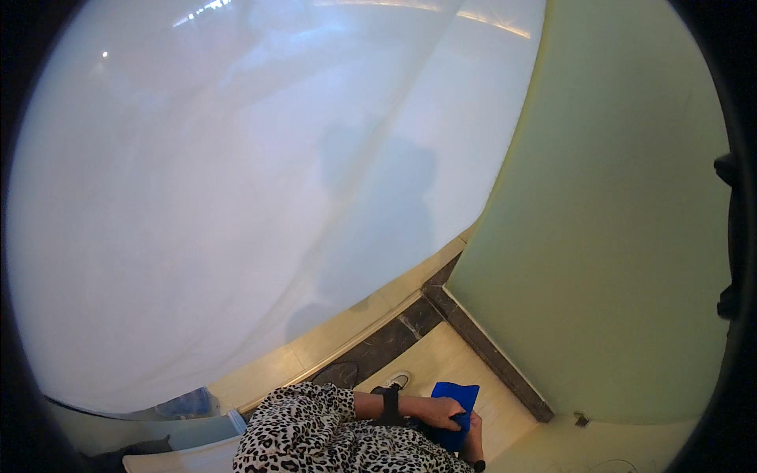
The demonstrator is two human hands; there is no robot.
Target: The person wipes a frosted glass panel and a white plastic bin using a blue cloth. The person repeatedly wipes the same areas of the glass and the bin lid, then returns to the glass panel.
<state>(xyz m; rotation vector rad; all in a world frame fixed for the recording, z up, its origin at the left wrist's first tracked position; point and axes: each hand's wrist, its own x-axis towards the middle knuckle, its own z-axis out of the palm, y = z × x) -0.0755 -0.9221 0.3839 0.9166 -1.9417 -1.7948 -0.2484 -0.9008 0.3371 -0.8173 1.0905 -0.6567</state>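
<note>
Low in the view, a bright blue cloth [456, 392] is held in front of my body. From the left, my left hand [440, 412] reaches across with its fingers closed on the cloth's face; a wide black band circles that wrist. My right hand [475, 430] comes up from below and grips the cloth's right side. The cloth hides part of its fingers. A dark band shows at the right wrist. My leopard-print garment [331, 434] covers the area left of the hands and below them.
A large white translucent sheet [207, 207] hangs ahead, a shadow on it. A frosted green panel [597, 207] stands at the right, above dark marble edging [491, 360]. A shoe [399, 380] rests on the beige floor [440, 355]. A blue object [186, 405] shows lower left.
</note>
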